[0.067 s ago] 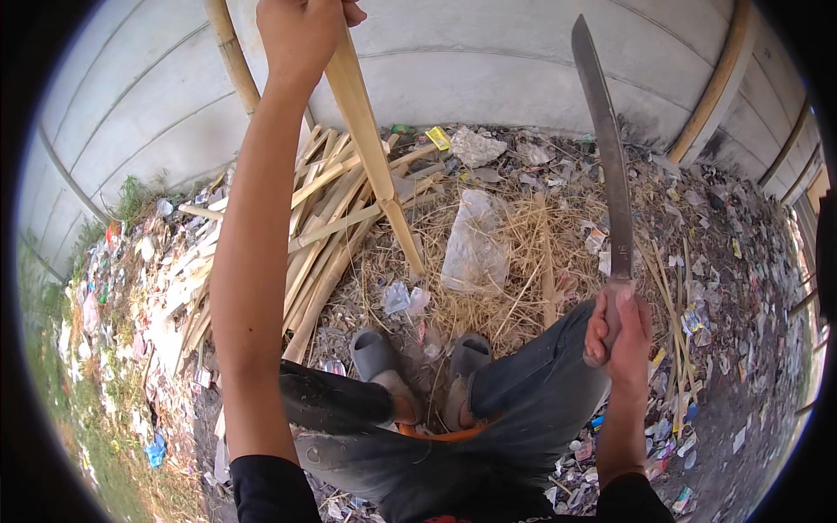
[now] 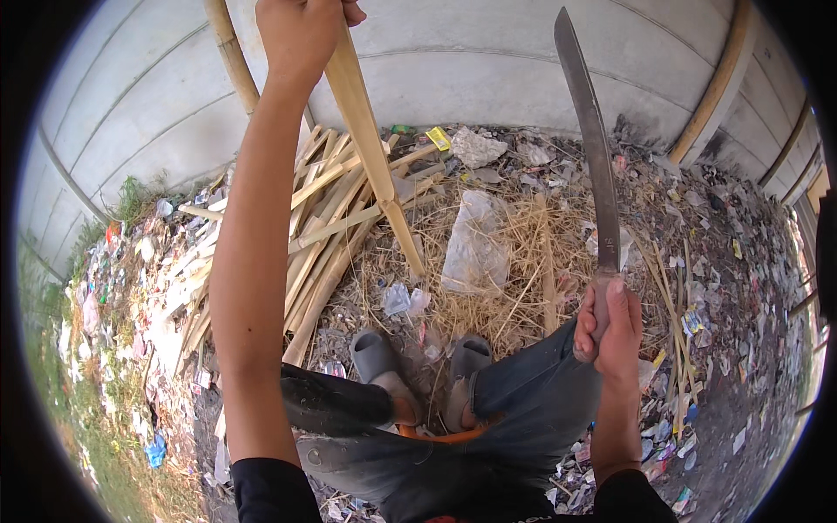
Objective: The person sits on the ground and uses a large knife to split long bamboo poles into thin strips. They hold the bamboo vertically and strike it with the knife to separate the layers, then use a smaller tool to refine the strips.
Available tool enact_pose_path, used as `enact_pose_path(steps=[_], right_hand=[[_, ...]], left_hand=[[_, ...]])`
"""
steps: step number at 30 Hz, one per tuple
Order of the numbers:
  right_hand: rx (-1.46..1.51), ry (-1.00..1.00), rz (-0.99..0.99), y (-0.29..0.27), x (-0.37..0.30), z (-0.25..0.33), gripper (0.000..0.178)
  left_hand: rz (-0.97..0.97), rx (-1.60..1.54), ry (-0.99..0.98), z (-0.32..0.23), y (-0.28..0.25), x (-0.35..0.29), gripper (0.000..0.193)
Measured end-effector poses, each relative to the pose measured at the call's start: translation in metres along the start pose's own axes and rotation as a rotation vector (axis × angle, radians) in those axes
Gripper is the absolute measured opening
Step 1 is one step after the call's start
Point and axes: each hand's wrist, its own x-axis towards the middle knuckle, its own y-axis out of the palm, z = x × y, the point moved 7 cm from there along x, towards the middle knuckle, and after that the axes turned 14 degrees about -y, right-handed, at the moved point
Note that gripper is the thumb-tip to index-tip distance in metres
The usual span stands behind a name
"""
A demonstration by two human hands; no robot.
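My left hand (image 2: 301, 39), at the top edge, is closed around the upper end of a split bamboo strip (image 2: 370, 152). The strip hangs down at a slant, its lower tip near the straw-covered ground in front of my feet. Part of the left hand's fingers is cut off by the frame. My right hand (image 2: 615, 327), above my right knee, grips the handle of a machete (image 2: 593, 139). Its long dark blade points up and slightly left, apart from the bamboo.
A pile of split bamboo strips (image 2: 327, 227) lies to the left, behind my left arm. A pale flat slab-like piece (image 2: 475, 242) rests on dry straw (image 2: 523, 296). Litter covers the ground around. A grey panel wall (image 2: 497, 78) with bamboo poles (image 2: 715, 83) stands ahead.
The machete and my right hand have shifted slightly to the left, the blade tilting further left. My left hand and the bamboo strip look the same.
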Motion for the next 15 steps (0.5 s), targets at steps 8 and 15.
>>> enact_pose_path(steps=[8, 15], right_hand=[[0.403, -0.115, 0.065, 0.12, -0.009, -0.056, 0.066], [0.425, 0.554, 0.121, 0.106, -0.018, -0.108, 0.06]], left_hand=[[0.057, -0.129, -0.003, 0.017, 0.02, 0.01, 0.035], [0.084, -0.142, 0.033, 0.018, 0.018, 0.014, 0.037]])
